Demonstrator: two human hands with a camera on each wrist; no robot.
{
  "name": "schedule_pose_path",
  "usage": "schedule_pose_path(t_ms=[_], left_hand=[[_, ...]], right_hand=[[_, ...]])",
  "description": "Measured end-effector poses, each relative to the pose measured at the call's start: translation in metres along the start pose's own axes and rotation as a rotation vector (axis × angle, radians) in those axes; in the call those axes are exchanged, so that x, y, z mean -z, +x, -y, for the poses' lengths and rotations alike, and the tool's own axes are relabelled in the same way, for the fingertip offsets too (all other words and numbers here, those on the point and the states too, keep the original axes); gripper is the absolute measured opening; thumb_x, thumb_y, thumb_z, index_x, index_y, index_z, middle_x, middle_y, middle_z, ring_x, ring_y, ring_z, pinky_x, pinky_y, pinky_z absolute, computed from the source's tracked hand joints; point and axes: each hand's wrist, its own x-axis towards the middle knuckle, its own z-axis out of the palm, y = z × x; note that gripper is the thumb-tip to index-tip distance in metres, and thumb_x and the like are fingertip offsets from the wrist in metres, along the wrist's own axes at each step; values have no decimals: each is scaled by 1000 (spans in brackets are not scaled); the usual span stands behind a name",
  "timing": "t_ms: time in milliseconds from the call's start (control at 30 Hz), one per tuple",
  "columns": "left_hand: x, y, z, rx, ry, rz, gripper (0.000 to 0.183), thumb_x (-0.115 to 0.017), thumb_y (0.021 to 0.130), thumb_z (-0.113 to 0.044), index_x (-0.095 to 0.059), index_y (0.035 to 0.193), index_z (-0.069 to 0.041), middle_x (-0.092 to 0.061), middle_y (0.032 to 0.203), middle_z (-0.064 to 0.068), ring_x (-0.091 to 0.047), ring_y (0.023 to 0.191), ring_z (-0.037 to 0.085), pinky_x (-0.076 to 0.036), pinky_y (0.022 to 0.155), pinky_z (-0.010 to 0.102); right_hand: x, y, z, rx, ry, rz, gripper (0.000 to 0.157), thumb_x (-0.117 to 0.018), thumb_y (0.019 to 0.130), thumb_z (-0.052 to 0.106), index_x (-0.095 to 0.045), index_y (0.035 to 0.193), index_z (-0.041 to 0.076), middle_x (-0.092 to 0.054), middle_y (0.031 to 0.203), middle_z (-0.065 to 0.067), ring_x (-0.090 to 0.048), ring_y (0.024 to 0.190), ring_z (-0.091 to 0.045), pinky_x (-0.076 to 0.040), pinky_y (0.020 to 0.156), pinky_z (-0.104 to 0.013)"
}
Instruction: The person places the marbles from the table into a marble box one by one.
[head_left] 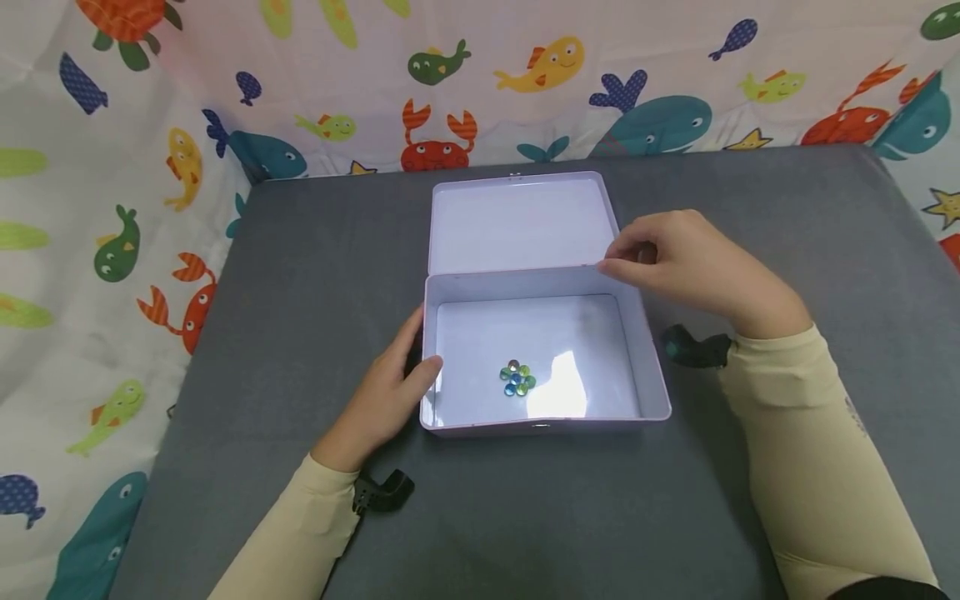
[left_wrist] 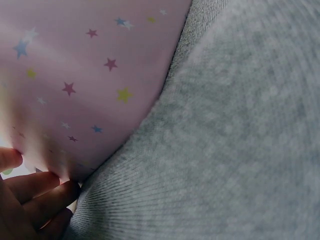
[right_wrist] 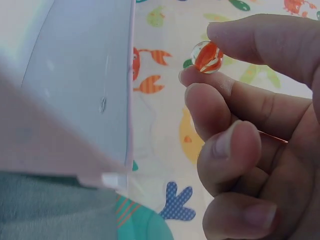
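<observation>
While the left hand [head_left: 384,398] grips the box [head_left: 642,358], the right hand [head_left: 693,260] pinches a marble [right_wrist: 207,57].

A flat, broad tabletop covered in plain dark grey cloth [head_left: 337,242] fills the middle and bottom of the head view, and the left wrist view shows the same cloth up close, finely ribbed. Around its far, left and right sides hangs a white fabric backdrop [head_left: 480,21], lit softly and tinged pink along the back, printed with smiling teal whales [head_left: 667,123], red-orange crabs [head_left: 435,156], golden-yellow fish [head_left: 551,67], lime-green fish [head_left: 774,86], navy dotted fish [head_left: 738,36] and yellow starfish [head_left: 750,139]. An orange turtle with green flippers [head_left: 123,17] is cropped at the upper left.
</observation>
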Motion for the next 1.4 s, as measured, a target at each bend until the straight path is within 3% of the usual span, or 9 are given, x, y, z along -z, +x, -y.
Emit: schedule_pose_path(t_ms=[433, 633, 800, 1067, 1400], left_hand=[[0, 2, 3, 2, 10, -1, 73, -51, 106, -42, -14, 169, -36, -22, 173, -5, -26, 157, 22, -25, 124, 60], [0, 2, 3, -13, 12, -4, 74, -52, 106, -41, -15, 169, -36, -23, 173, -4, -27, 157, 22, -26, 124, 59], [0, 3, 3, -19, 9, -3, 74, -52, 106, -39, -16, 170, -34, -23, 173, -2, -27, 157, 23, -24, 124, 60], [1, 2, 1, -14, 10, -1, 74, -52, 106, -40, -16, 170, -34, -23, 173, -2, -26, 157, 23, -25, 124, 59], [1, 1, -1, -8, 16, 0, 74, -52, 106, -39, -15, 170, -34, -23, 173, -3, -26, 157, 21, -25, 125, 58]], right_hand=[[-8, 15, 22, 23, 25, 37, 14, -78, 95, 21, -82, 103, 11, -74, 92, -3, -58, 79, -24, -51, 62, -34], [-15, 23, 27, 63, 18, 67, 12, -78, 95, 19, -83, 100, 10, -72, 85, -3, -57, 77, -22, -47, 62, -32], [-24, 27, 26, 48, -22, 119, 9, -78, 94, 16, -82, 97, 9, -70, 80, -2, -57, 77, -21, -47, 62, -33], [-33, 30, 19, 4, -24, 217, 9, -76, 96, 14, -82, 100, 9, -74, 87, -3, -62, 81, -22, -53, 70, -37], [-39, 32, 15, -17, -44, 267, 7, -77, 94, 11, -83, 96, 10, -74, 87, -2, -63, 79, -21, -53, 70, -38]])
